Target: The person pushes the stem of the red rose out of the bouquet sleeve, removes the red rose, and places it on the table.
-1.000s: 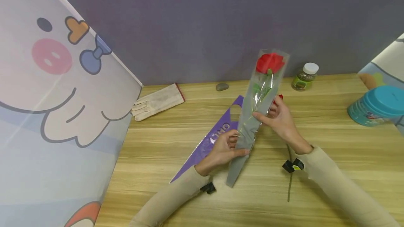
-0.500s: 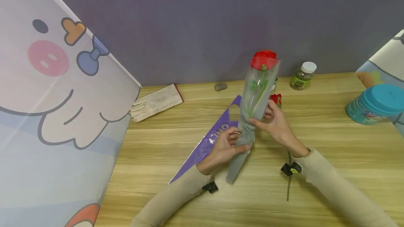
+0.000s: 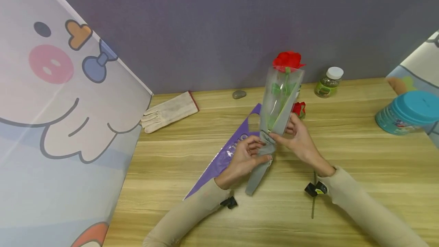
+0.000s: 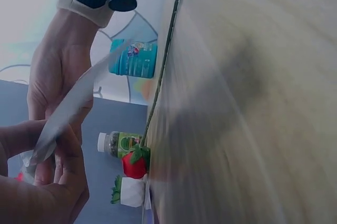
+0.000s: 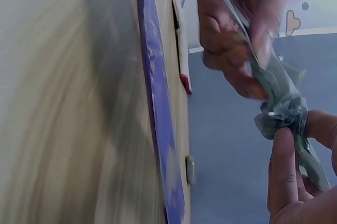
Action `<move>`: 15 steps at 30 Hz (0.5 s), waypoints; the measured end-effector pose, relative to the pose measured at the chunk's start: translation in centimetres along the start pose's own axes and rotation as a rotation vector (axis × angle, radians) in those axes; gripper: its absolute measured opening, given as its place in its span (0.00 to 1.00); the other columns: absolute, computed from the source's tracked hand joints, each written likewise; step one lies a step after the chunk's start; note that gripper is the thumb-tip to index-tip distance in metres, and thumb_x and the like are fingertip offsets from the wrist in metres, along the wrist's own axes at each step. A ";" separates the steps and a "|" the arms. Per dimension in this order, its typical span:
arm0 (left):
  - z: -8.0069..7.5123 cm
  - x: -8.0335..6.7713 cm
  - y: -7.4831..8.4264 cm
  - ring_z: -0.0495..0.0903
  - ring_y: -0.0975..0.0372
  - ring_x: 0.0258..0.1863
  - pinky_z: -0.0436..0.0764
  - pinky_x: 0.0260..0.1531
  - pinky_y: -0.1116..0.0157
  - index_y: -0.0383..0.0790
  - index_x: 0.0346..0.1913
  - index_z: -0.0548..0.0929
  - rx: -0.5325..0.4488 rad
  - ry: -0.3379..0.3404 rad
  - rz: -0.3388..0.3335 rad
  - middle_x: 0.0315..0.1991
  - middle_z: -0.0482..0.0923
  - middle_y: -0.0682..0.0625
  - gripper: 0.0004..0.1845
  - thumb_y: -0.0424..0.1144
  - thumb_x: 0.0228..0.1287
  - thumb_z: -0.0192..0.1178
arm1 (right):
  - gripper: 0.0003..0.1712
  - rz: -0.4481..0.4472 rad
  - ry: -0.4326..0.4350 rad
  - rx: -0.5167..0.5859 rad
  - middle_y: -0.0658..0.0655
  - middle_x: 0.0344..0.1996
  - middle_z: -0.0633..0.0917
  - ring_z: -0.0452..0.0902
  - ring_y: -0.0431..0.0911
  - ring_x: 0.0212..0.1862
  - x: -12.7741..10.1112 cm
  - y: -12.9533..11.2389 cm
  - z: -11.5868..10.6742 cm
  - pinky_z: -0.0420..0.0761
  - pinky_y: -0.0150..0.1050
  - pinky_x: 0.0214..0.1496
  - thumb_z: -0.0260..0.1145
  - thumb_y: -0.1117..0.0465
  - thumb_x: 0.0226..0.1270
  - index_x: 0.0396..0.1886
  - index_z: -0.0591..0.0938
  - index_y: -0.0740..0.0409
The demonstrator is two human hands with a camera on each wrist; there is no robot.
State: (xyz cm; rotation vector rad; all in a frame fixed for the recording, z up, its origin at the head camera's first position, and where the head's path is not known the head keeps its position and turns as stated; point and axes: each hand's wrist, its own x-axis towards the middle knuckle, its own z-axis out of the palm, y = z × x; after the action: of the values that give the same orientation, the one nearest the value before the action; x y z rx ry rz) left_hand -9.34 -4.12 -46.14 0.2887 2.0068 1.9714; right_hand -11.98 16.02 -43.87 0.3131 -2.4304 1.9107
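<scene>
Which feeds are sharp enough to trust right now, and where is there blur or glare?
Head view: sharp and evenly lit, with a faint sheen on the clear-and-grey plastic flower sleeve. Left wrist view: the wooden table is smeared and dim. Right wrist view: table streaked, the purple plastic sleeve soft.

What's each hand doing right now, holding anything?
Left hand: grips the grey-and-clear plastic flower sleeve at its crumpled waist.
Right hand: pinches the same sleeve just above, red rose poking out on top.

The only lettering I can make out is a few white capitals, something like "ON", on the purple sleeve (image 3: pixel 224 155) lying flat on the worktop (image 3: pixel 343 155), partly hidden.
</scene>
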 end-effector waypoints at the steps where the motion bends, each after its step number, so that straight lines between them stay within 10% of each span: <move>1: 0.0 0.0 0.0 0.81 0.73 0.36 0.80 0.41 0.76 0.27 0.52 0.79 0.000 0.002 0.004 0.47 0.85 0.28 0.21 0.22 0.55 0.72 | 0.39 -0.002 0.001 -0.004 0.79 0.55 0.84 0.81 0.24 0.46 -0.1 0.0 0.1 0.81 0.21 0.51 0.74 0.74 0.62 0.71 0.67 0.71; 15: 0.1 0.0 0.1 0.80 0.74 0.36 0.79 0.42 0.76 0.29 0.52 0.81 0.006 0.012 -0.001 0.48 0.85 0.29 0.20 0.24 0.56 0.74 | 0.39 0.003 -0.005 -0.006 0.79 0.56 0.83 0.81 0.23 0.46 -0.7 0.2 0.3 0.81 0.21 0.51 0.72 0.74 0.64 0.72 0.66 0.71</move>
State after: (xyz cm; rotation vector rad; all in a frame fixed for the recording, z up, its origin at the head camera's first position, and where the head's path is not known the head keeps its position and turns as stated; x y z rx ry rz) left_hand -9.34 -3.98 -46.00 0.2789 2.0205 1.9710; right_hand -11.30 15.85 -44.23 0.3150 -2.4408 1.9054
